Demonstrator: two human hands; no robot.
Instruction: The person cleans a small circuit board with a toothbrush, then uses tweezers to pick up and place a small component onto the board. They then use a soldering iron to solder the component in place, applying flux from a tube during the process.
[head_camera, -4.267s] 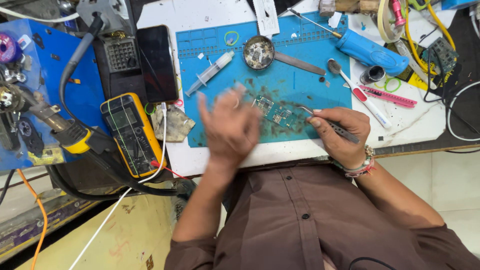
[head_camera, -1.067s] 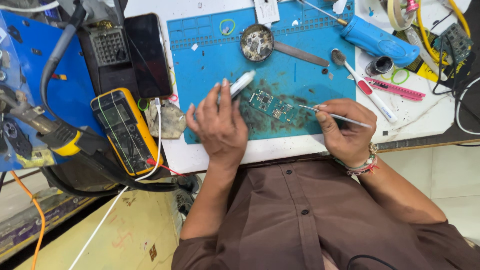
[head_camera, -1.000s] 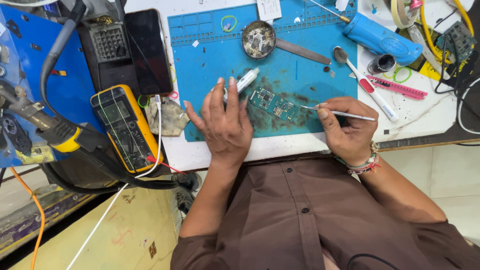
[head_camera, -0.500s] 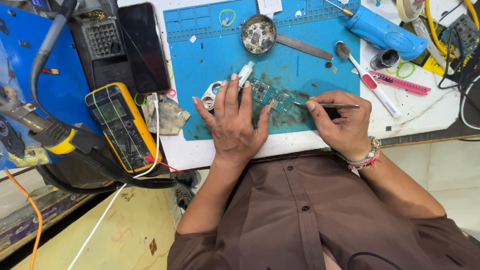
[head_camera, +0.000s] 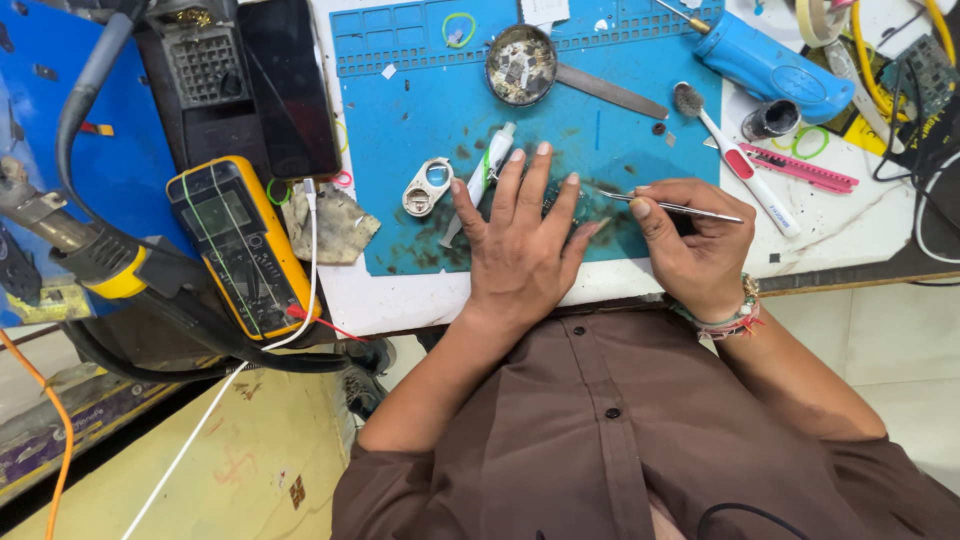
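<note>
My left hand (head_camera: 520, 245) lies flat on the blue work mat (head_camera: 420, 110) with its fingers spread. It covers a small green circuit board, of which only slivers show between the fingers. My right hand (head_camera: 695, 240) pinches thin metal tweezers (head_camera: 665, 207), whose tip points left and reaches the spot beside my left fingertips. A white syringe-like tube (head_camera: 482, 178) rests on the mat just left of my left fingers, next to a small white plastic frame (head_camera: 428, 187).
A round metal dish of scraps (head_camera: 520, 64) and a flat metal blade (head_camera: 612, 92) sit at the mat's far edge. A blue handheld tool (head_camera: 765, 65), a red-and-white brush (head_camera: 735, 160) and a pink tool (head_camera: 800, 168) lie right. A yellow multimeter (head_camera: 245, 245), a black phone (head_camera: 287, 85) and cables lie left.
My left hand has come down from holding the white tube to lie flat over the board. The tube now rests on the mat. The tweezers' tip moved closer to my left fingers.
</note>
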